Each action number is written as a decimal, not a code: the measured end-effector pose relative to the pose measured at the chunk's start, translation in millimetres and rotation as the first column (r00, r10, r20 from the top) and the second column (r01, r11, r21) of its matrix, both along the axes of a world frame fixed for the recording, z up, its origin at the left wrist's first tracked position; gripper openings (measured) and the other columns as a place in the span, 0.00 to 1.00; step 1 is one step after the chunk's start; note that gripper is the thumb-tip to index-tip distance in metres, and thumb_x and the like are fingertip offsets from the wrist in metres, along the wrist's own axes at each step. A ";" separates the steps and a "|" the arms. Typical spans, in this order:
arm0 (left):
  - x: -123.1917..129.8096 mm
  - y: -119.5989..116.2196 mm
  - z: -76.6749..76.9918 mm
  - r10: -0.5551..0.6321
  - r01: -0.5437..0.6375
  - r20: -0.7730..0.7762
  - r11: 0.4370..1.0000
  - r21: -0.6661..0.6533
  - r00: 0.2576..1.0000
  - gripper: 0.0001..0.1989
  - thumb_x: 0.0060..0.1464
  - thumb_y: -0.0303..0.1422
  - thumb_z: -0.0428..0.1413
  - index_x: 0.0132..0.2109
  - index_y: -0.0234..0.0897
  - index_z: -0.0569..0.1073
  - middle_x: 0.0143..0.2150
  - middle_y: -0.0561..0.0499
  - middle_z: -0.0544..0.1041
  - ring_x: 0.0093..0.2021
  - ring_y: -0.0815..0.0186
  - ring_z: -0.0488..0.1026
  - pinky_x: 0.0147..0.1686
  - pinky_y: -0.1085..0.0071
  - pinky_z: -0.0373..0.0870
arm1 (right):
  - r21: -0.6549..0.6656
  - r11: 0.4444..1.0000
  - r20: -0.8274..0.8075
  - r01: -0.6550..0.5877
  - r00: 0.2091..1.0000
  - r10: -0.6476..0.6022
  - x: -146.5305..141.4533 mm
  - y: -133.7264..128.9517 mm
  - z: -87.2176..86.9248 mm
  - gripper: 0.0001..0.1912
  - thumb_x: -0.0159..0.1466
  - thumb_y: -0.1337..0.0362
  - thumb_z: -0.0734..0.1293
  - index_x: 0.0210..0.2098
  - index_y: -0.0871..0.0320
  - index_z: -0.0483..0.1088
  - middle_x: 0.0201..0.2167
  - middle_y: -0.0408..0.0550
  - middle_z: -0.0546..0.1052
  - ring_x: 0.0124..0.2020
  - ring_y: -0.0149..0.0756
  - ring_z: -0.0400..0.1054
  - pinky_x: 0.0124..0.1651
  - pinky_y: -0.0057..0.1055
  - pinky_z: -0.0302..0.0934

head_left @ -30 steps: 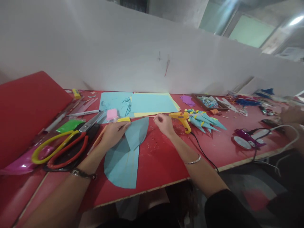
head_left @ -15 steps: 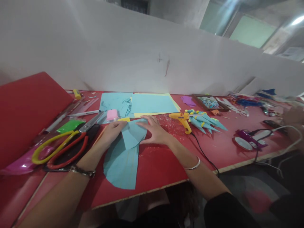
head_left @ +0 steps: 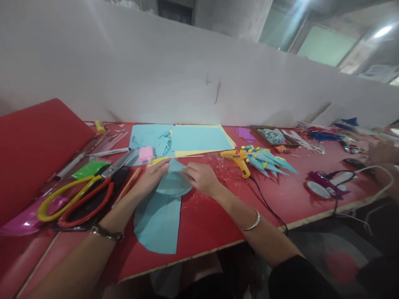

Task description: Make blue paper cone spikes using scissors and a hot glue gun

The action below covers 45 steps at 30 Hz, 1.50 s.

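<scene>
Grip: left hand and right hand both closed on 1 curled blue paper piece, low over counter. Larger blue sheet at 6 o'clock; glue gun near 3 o'clock, label unreadable.

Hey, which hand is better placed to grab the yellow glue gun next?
Probably the right hand: it is nearer the yellow glue gun, which lies to its right. The left hand is on the far side of the upper blue paper piece. Both hands touch that paper.

Purple paper beside a brown tray
</scene>
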<state>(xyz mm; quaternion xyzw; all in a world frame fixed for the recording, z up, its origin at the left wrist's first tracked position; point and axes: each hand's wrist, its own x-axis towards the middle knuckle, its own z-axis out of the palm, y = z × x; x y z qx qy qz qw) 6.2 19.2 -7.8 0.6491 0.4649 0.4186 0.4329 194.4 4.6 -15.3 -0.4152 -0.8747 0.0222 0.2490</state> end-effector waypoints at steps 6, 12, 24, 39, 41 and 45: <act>-5.3 1.4 1.5 -0.108 0.124 -0.143 0.987 0.107 0.984 0.32 0.44 0.55 0.52 0.49 0.37 0.74 0.50 0.42 0.76 0.51 0.53 0.71 0.46 0.63 0.69 | -0.307 0.952 -0.577 -0.008 0.797 -0.179 1.7 4.4 -6.2 0.19 0.61 0.52 0.58 0.19 0.58 0.61 0.17 0.41 0.61 0.20 0.28 0.55 0.26 0.27 0.51; -5.4 3.0 -4.1 0.170 -0.016 -0.445 0.944 0.329 0.879 0.21 0.54 0.42 0.44 0.40 0.34 0.76 0.42 0.41 0.80 0.43 0.54 0.74 0.45 0.60 0.67 | -0.568 0.771 -0.793 -0.288 0.441 -0.420 -6.4 6.9 -9.8 0.20 0.47 0.48 0.68 0.25 0.59 0.68 0.20 0.41 0.69 0.23 0.29 0.61 0.27 0.27 0.58; -2.0 -7.0 4.0 0.314 -0.100 -0.415 0.882 0.460 0.854 0.18 0.57 0.39 0.41 0.36 0.35 0.72 0.36 0.46 0.77 0.38 0.60 0.72 0.40 0.66 0.64 | -0.502 0.702 -0.855 -0.506 0.163 -0.493 -17.8 1.2 -8.6 0.22 0.40 0.52 0.75 0.30 0.56 0.73 0.27 0.42 0.79 0.32 0.37 0.72 0.44 0.35 0.64; -5.4 -3.3 8.4 0.293 -0.208 -0.251 0.926 0.316 0.923 0.18 0.47 0.45 0.47 0.19 0.37 0.65 0.19 0.53 0.67 0.24 0.67 0.63 0.27 0.72 0.60 | -0.535 0.778 -0.834 -0.329 0.348 -0.427 -3.8 11.9 -11.8 0.20 0.48 0.48 0.70 0.21 0.59 0.66 0.19 0.38 0.64 0.23 0.26 0.55 0.28 0.25 0.50; -6.1 -3.1 9.3 0.312 -0.230 -0.237 0.920 0.317 0.920 0.18 0.47 0.45 0.47 0.19 0.37 0.65 0.19 0.54 0.66 0.23 0.68 0.62 0.26 0.72 0.59 | -0.541 0.780 -0.817 -0.314 0.417 -0.399 -4.2 10.1 -9.3 0.20 0.49 0.48 0.69 0.20 0.59 0.64 0.18 0.37 0.63 0.22 0.25 0.54 0.26 0.25 0.48; -8.8 -2.0 9.8 0.343 -0.265 -0.213 0.909 0.321 0.915 0.17 0.46 0.44 0.48 0.19 0.37 0.66 0.19 0.54 0.66 0.24 0.68 0.62 0.26 0.72 0.59 | -0.586 0.760 -0.762 -0.282 0.511 -0.398 -4.3 7.9 -6.2 0.22 0.49 0.45 0.67 0.20 0.57 0.61 0.14 0.34 0.59 0.16 0.24 0.51 0.20 0.25 0.44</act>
